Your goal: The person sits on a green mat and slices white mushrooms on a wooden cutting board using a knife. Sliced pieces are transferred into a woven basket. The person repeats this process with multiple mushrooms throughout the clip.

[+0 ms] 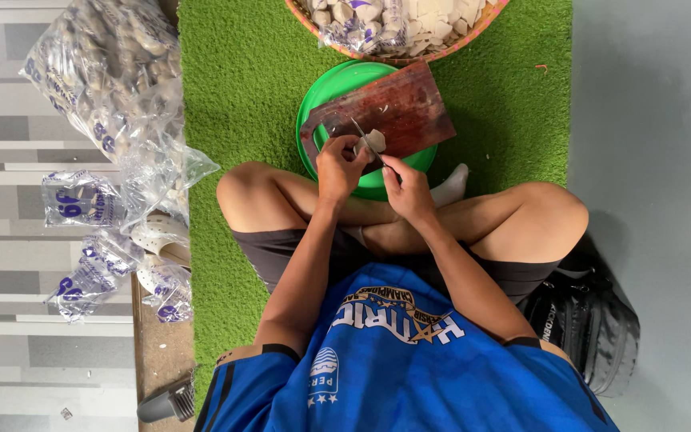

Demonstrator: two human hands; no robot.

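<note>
Down on the green turf mat (233, 96), a person is sitting cross-legged, working over a reddish wooden cutting board (397, 108) that is lying across a green plastic basin (321, 88). The left hand (337, 168) is curling its fingers tight around a small pale piece of food (371, 142), pinning it at the near edge of the board. Just beside it on the right, the right hand (406, 188) is closing its fingers on the handle of a knife (361, 136), and the thin blade is angling up and left, meeting the pale piece. Both hands are hovering close together, nearly touching, right above the crossed shins.

At the far edge, a woven basket (481, 24) is showing white cut pieces and a clear bag. Over on the left, clear plastic bags (101, 72) with blue print are piling up along the mat's edge and spilling onto the grey tiled floor (9, 320). On the right, near the person's knee, a dark bag (593, 320) is sitting on the grey floor.
</note>
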